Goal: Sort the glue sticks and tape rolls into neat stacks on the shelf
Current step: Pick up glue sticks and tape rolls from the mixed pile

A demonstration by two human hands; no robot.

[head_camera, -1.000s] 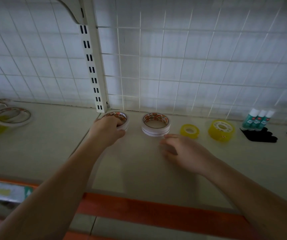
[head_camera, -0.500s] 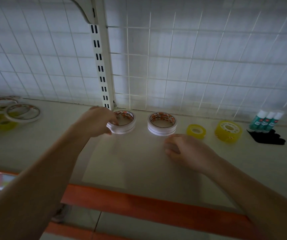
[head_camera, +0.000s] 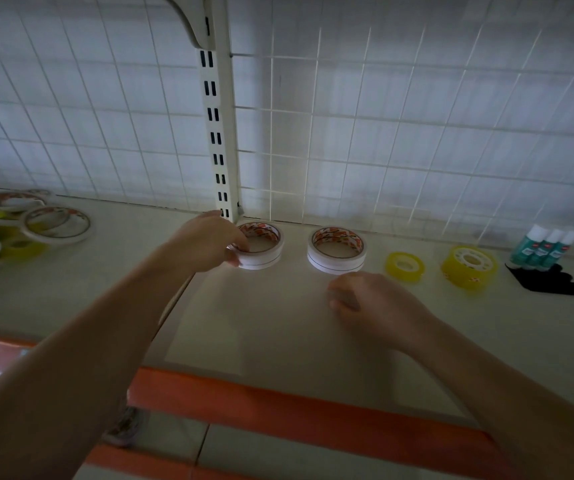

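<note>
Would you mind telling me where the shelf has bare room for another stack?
Bare shelf lies in front of the white tape stacks, between the forearms. The far-left loose tape pile is crowded; so is the right, around the glue sticks.

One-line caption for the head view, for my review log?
Left hand grips a white tape stack on the shelf; right hand rests curled nearby.

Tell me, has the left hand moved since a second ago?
Yes. The left hand slid leftward: it covered the left tape stack before; now it sits below the slotted upright, pinching the stack's left rim.
</note>
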